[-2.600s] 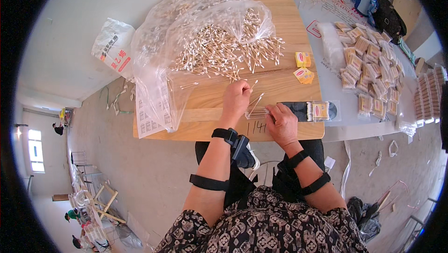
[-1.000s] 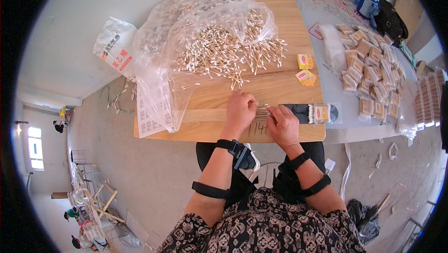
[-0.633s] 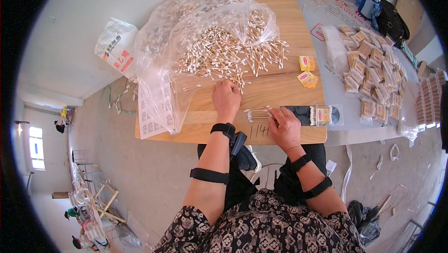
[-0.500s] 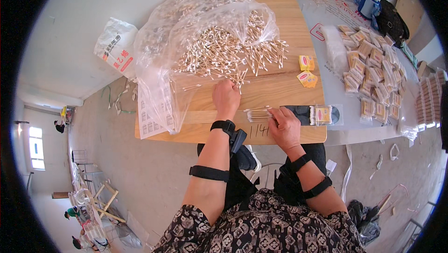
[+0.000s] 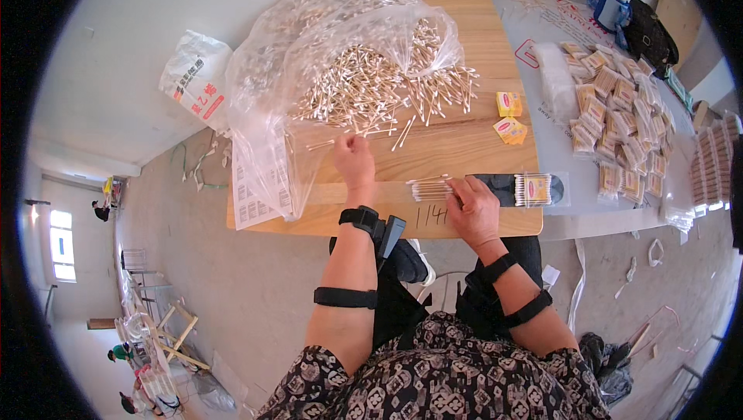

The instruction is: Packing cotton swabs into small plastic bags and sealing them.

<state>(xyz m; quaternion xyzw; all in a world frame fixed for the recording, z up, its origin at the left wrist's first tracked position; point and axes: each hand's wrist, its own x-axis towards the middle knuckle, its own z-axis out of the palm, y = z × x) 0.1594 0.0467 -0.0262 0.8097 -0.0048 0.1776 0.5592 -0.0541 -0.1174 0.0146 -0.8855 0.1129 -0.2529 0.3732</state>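
Loose cotton swabs (image 5: 352, 83) spill in a heap from a big clear plastic bag (image 5: 271, 41) onto the wooden table (image 5: 453, 145). My left hand (image 5: 355, 161) is closed at the heap's near edge, its fingertips pinching among a few stray swabs; how many it holds is hidden. A short row of cotton swabs (image 5: 428, 190) lies side by side near the front edge. Over that row's right ends, my right hand (image 5: 474, 209) is curled with its fingers closed on them. Just right of it, a packed bundle of swabs with a yellow label (image 5: 532, 190) rests on a dark strip.
Small yellow cards (image 5: 508, 118) lie in two stacks toward the table's right edge. On the grey surface beyond, many packed swab bundles (image 5: 619, 110) are piled. A printed sheet (image 5: 259, 188) sits under the bag at left. A black bag (image 5: 650, 37) stands far right.
My left hand has shifted left along the heap's near edge, leaving a couple of swabs lying apart where it was. My right hand has stayed by the row.
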